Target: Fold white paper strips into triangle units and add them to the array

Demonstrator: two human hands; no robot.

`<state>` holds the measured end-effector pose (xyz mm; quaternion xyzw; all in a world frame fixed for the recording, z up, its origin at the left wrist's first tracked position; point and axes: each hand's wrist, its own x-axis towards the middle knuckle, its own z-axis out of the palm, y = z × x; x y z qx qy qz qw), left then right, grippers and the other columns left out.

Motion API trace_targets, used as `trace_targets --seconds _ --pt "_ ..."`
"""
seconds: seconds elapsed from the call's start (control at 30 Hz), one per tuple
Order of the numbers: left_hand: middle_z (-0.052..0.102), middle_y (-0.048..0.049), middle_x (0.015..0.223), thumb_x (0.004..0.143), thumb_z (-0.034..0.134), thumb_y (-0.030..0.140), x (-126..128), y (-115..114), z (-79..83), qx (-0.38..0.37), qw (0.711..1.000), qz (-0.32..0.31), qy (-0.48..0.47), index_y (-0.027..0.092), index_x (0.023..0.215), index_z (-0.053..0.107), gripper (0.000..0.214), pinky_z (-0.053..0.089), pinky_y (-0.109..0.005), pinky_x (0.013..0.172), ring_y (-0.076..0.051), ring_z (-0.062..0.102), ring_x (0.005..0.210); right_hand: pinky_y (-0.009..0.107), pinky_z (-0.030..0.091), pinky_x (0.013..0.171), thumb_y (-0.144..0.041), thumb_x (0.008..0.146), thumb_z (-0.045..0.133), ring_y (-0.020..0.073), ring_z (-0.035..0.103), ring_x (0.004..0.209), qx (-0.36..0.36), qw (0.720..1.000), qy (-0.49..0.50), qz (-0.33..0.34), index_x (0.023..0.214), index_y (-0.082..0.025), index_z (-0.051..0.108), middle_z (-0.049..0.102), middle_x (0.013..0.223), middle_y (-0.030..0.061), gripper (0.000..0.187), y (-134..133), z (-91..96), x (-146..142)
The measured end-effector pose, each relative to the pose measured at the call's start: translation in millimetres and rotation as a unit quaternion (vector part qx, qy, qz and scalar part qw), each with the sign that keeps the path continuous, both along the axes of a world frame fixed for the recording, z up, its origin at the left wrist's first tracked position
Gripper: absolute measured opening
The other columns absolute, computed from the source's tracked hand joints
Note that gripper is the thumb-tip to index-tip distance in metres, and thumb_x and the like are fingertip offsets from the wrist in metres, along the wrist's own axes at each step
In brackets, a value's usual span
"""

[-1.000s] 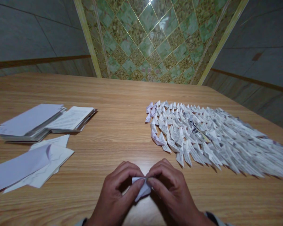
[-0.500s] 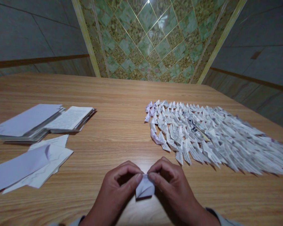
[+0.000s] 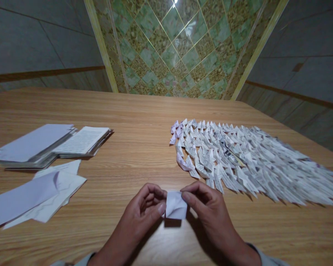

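Observation:
A small folded paper square (image 3: 176,205), whitish with a diagonal crease, is held just above the table near the front, its shadow below it. My right hand (image 3: 208,207) pinches the upper right corner between thumb and index finger. At the paper's left edge, the thumb and curled fingers of my left hand (image 3: 145,210) close on it; the exact contact of those fingertips is partly hidden. To the right, many folded paper boats (image 3: 238,159), mostly of printed paper, stand in tight rows, with a few lilac ones (image 3: 175,129) at the left end.
Stacked plain paper (image 3: 41,138) and a printed paper stack (image 3: 84,140) lie at the left of the wooden table (image 3: 138,122). Nearer me, a lilac paper strip (image 3: 19,197) overlaps loose white sheets (image 3: 63,184). A tiled wall (image 3: 172,55) rises behind the table.
The folded paper has been raised and turned more toward the camera, showing a larger square face. My right hand stays on its upper corner, while my left fingers have shifted down its left edge.

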<state>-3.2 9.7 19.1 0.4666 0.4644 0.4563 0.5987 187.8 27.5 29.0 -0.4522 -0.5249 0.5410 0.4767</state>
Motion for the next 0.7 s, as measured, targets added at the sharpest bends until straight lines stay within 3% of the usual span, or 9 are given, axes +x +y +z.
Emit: trace_targets --seconds 0.1,0.27,0.37,0.47,0.57,0.7 --pt "0.064 -0.0004 0.074 0.077 0.078 0.053 0.0 1.5 -8.4 -0.031 0.999 -0.023 -0.019 0.018 0.084 0.063 0.039 0.042 -0.022 0.060 -0.014 0.056 0.066 0.024 0.048 0.062 -0.034 0.083 0.075 0.0146 0.061 0.066 0.008 1.000 -0.002 -0.005 0.076 -0.018 0.073 0.070 0.071 0.0008 0.018 -0.9 -1.0 -1.1" --pt "0.058 0.0025 0.059 0.068 0.084 0.050 2.1 1.6 -20.4 -0.060 0.998 -0.005 -0.005 0.017 0.068 0.061 0.040 0.038 -0.021 0.054 -0.011 0.051 0.054 0.026 0.046 0.064 -0.028 0.087 0.068 0.0156 0.060 0.068 0.051 0.996 -0.072 0.001 0.077 -0.019 0.072 0.067 0.073 0.0012 0.014 -3.9 -4.3 -2.6" --pt "0.059 0.0019 0.057 0.064 0.086 0.048 3.5 1.4 -14.3 -0.083 0.996 0.005 -0.011 0.016 0.066 0.063 0.040 0.038 -0.021 0.052 -0.011 0.051 0.052 0.027 0.048 0.069 -0.022 0.088 0.065 0.0170 0.061 0.078 0.113 0.987 -0.113 0.003 0.094 -0.022 0.072 0.067 0.085 0.0014 0.009 -5.1 -4.9 -2.2" --pt "0.060 0.0013 0.059 0.064 0.087 0.043 3.5 1.4 -4.5 -0.075 0.997 0.019 -0.009 0.015 0.065 0.065 0.035 0.041 -0.022 0.055 -0.012 0.053 0.055 0.031 0.048 0.083 -0.018 0.084 0.065 0.0206 0.061 0.100 0.183 0.975 -0.124 0.020 0.108 -0.026 0.067 0.066 0.107 0.0037 0.025 -7.7 -4.3 -3.9" --pt "0.061 0.0007 0.061 0.066 0.085 0.039 2.9 0.8 -0.2 -0.050 0.998 0.037 0.000 0.014 0.064 0.067 0.031 0.042 -0.022 0.057 -0.012 0.053 0.059 0.033 0.049 0.083 -0.021 0.083 0.067 0.0211 0.061 0.098 0.110 0.987 -0.101 0.053 0.118 -0.027 0.060 0.064 0.112 0.0046 0.037 -11.2 -6.7 -8.2" --pt "0.063 0.0001 0.064 0.070 0.085 0.037 2.4 -0.9 -3.6 -0.031 0.999 0.038 0.004 0.015 0.069 0.067 0.029 0.044 -0.022 0.060 -0.013 0.056 0.063 0.034 0.049 0.074 -0.029 0.084 0.067 0.0200 0.062 0.082 -0.027 0.996 -0.024 0.084 0.130 -0.024 0.051 0.063 0.090 0.0012 0.049 -13.0 -13.8 -13.1"
